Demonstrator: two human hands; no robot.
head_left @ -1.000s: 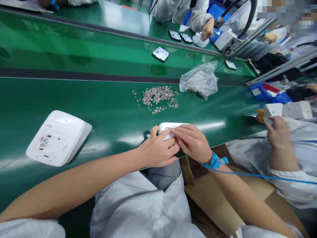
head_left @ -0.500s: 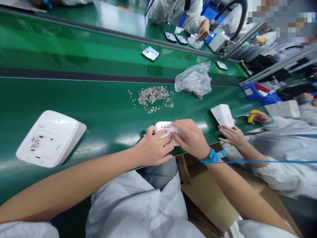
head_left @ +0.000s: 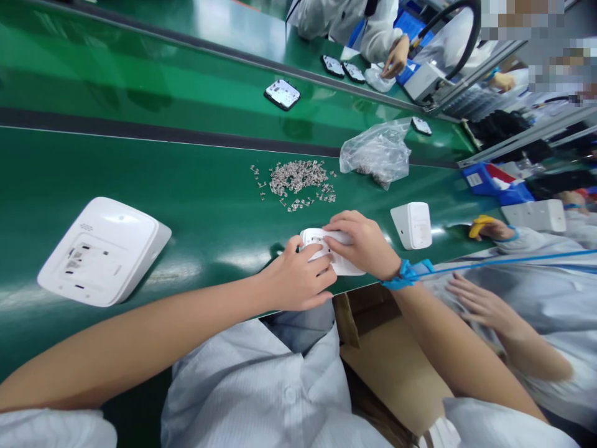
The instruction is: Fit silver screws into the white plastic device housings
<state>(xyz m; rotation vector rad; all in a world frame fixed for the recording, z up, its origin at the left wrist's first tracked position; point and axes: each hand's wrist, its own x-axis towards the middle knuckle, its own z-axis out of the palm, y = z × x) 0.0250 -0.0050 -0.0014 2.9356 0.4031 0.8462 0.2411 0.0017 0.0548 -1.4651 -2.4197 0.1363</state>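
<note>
A white plastic housing (head_left: 347,266) lies near the table's front edge, under both hands. My left hand (head_left: 305,277) grips its left side, with the fingertips on the recessed part of the upper face. From the right, my right hand (head_left: 366,242) holds the same housing, its thumb and fingers bent over the recess. Whether a small part is pinched between the fingers is hidden. Beyond the hands is a loose pile of small shiny metal pieces (head_left: 298,177), seemingly contact clips. A clear plastic bag (head_left: 377,149) with more small pieces lies right of the pile.
A similar white housing (head_left: 100,249) lies at left, another (head_left: 413,225) at right. Past the dark strip, a black-edged part (head_left: 282,94) sits on the green belt. A co-worker's hand (head_left: 482,302) is at right; another's hand (head_left: 396,57) is across the line. Cardboard (head_left: 396,361) is below.
The co-worker's hand on the right has let go of the white housing there and drawn back toward the body. My view has shifted slightly; my hands stay on their housing.
</note>
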